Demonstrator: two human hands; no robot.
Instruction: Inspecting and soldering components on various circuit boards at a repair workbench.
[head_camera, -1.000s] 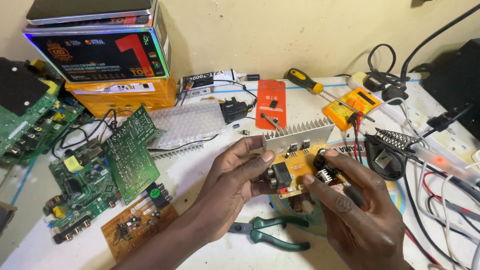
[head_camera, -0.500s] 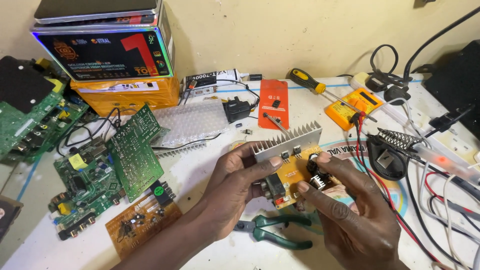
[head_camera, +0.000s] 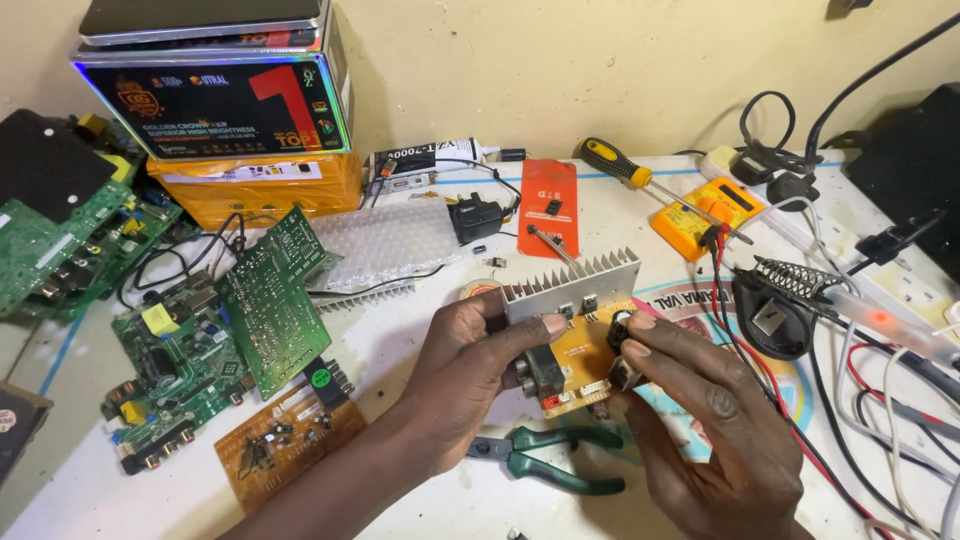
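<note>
An orange amplifier board (head_camera: 585, 350) with a finned aluminium heatsink (head_camera: 570, 285) is held above the white bench (head_camera: 420, 350), just below the middle of the view. Compared with a second ago, the board has been tilted so the heatsink edge is turned more to 12 o'clock, and the right hand (head_camera: 715, 430) has been shifted so that its thumb and forefinger are pinched on a black capacitor (head_camera: 620, 328) at the board's 3 o'clock edge; this is judged to be closer inspection or testing of that part. The left hand (head_camera: 470, 375) is curled shut around the board's 9 o'clock end, thumb pressed along the heatsink. Green-handled pliers (head_camera: 545, 460) lie at 6 o'clock beneath the hands, a yellow multimeter (head_camera: 710, 210) at 2 o'clock, green circuit boards (head_camera: 265, 300) at 9 o'clock. The board's underside and the right palm are hidden; small components cannot be made out
</note>
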